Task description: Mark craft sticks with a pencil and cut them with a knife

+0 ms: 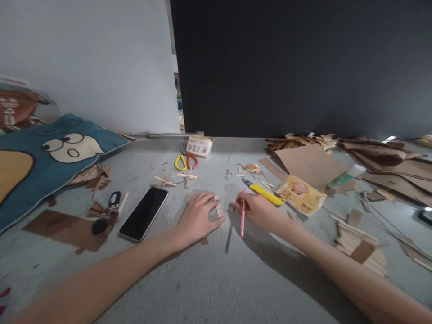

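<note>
My left hand (pixel 199 216) rests on the grey floor with its fingers curled over a small wooden stick piece (pixel 218 208), pressing it down. My right hand (pixel 257 209) is closed round a pink pencil (pixel 242 220), whose tip points toward me; the hand sits just right of the wooden piece. A yellow utility knife (pixel 266 194) lies directly behind my right hand. A black phone (pixel 143 213) lies face up to the left of my left hand.
Yellow-and-red scissors (pixel 186 160) and loose wooden sticks (pixel 186 176) lie further back. Keys (pixel 107 213) and brown cardboard scraps (pixel 64 228) sit left, near a blue cushion (pixel 50 153). Cardboard sheets (pixel 381 166), a yellow packet (pixel 301 194) and a glue bottle (pixel 346 176) lie right.
</note>
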Motion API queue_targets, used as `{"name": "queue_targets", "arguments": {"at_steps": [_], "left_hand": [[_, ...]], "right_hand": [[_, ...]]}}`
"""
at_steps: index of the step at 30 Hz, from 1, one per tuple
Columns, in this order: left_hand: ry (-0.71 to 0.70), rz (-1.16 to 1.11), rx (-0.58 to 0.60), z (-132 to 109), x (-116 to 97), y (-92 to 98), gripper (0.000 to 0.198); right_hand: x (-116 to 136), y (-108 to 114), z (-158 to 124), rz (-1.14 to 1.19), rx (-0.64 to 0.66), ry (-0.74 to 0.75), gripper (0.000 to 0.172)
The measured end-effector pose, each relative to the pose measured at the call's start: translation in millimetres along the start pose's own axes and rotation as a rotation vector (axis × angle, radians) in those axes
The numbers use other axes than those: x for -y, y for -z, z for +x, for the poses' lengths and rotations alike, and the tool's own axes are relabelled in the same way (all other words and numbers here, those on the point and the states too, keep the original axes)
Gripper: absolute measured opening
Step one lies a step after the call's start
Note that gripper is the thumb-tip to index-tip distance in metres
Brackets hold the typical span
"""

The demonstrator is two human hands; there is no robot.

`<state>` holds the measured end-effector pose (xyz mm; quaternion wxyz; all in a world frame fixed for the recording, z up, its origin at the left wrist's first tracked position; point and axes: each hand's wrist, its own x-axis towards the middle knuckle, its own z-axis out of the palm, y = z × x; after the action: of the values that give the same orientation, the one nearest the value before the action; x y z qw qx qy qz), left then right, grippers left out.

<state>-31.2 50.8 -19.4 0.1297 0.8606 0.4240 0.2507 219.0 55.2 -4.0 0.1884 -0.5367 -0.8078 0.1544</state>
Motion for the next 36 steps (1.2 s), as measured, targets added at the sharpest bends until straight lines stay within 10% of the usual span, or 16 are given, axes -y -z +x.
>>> {"name": "queue_targets", "arguments": {"at_steps": [36], "left_hand": [[-0.053, -0.008, 0.059, 2.3, -0.9, 2.1, 0.04]], "right_hand": [[-8.1, -25.3, -6.8, 0.356, -0.066, 0.282, 0.014]]}}
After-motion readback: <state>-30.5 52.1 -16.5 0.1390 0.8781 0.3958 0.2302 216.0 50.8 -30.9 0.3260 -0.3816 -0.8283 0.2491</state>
